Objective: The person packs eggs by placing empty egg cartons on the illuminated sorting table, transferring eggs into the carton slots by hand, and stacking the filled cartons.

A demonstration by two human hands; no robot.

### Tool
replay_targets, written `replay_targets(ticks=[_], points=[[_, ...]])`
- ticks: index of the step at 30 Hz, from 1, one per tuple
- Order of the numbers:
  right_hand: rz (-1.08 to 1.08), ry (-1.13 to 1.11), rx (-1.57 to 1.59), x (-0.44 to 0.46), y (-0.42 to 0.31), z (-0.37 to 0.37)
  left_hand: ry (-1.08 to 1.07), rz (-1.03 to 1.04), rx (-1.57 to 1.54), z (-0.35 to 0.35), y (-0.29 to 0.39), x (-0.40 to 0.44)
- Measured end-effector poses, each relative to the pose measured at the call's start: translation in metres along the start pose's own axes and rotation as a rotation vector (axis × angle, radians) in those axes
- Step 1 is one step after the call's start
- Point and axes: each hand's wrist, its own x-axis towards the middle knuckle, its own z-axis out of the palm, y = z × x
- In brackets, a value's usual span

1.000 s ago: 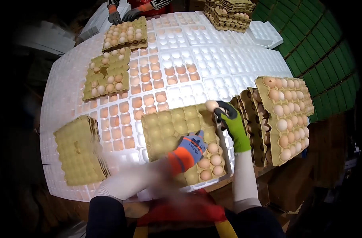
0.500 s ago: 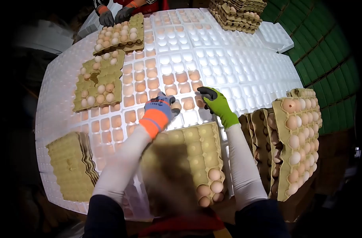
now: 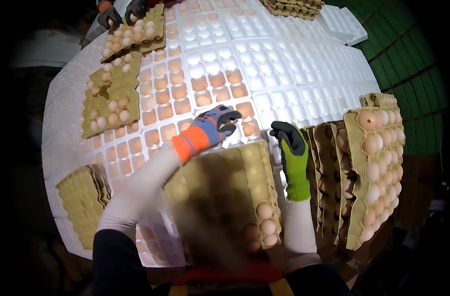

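My left hand, in a grey-blue glove with an orange cuff, hovers over a white foam egg tray. Its thumb and fingers are curved and apart, with no egg visible between them. Close to its fingertips, a brown egg sits in a cell. My right hand, in a green glove with black fingers, is to the right with loosely bent fingers and nothing visible in them. Below both hands lies a pulp egg tray with a few eggs at its near right corner. Blurred shadow covers its middle.
Pulp trays full of eggs stand on edge at right. Stacked bare pulp trays lie at left. Partly filled pulp trays rest farther back. A co-worker's gloved hands touch eggs at the far left.
My left hand has moved right and its fingers have spread from around an egg. My right hand has shifted right and nearer to me. The view has tilted slightly downward.
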Motion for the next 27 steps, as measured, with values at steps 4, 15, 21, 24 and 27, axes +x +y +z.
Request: replay_targets(ticks=[4, 15, 21, 24, 27], points=[[0.068, 0.050, -0.217, -0.089, -0.054, -0.016, -0.068, 0.100, 0.475, 0.053, -0.041, 0.024], [-0.118, -0.576, -0.830, -0.129, -0.079, -0.039, 0.161, 0.207, 0.036, 0.005, 0.104, -0.077], [0.126, -0.216, -0.039, -0.176, -0.083, -0.073, -0.213, 0.264, 0.485, 0.100, 0.136, -0.159], [0.064, -0.446, -0.721, -0.175, -0.105, -0.057, -0.155, 0.203, 0.366, 0.105, 0.133, -0.161], [-0.091, -0.625, -1.094, -0.172, -0.087, -0.052, -0.091, 0.116, 0.174, 0.093, 0.135, -0.174]])
